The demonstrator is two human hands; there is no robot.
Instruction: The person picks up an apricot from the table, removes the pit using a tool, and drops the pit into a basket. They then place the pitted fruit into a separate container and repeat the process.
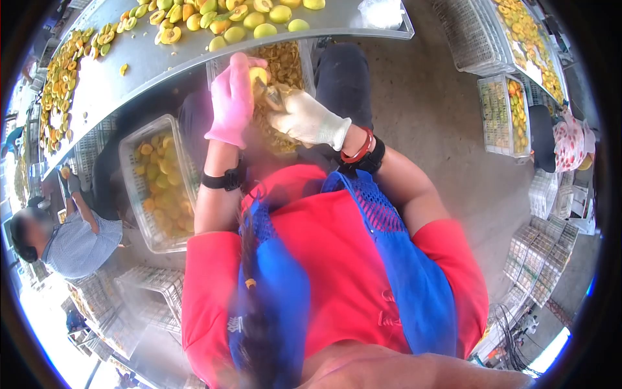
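1. The long grey metal table (149,61) runs across the top of the view, and whole and halved yellow-green fruits (220,23) lie scattered along it.
2. A co-worker in a grey checked shirt (81,243) sits well below the table's left end, turned away.
3. A clear plastic crate of cut yellow fruit (162,185) stands on the floor just under the table's near edge, to the left of the hands.
4. A second clear crate of pale brown bits (288,65) sits under the same edge, directly behind the hands (its contents are too blurred to name).
5. The left hand (230,100), in a pink glove with a black watch at the wrist, is raised just below the table's near edge, fingers wrapped tight round the fruit.
6. The right hand (311,120), in a white glove, is beside it with its fingers curled in against the fruit; whether they grip a tool I cannot tell.
7. The round yellow fruit (259,76) is between both hands, just below the table's edge.
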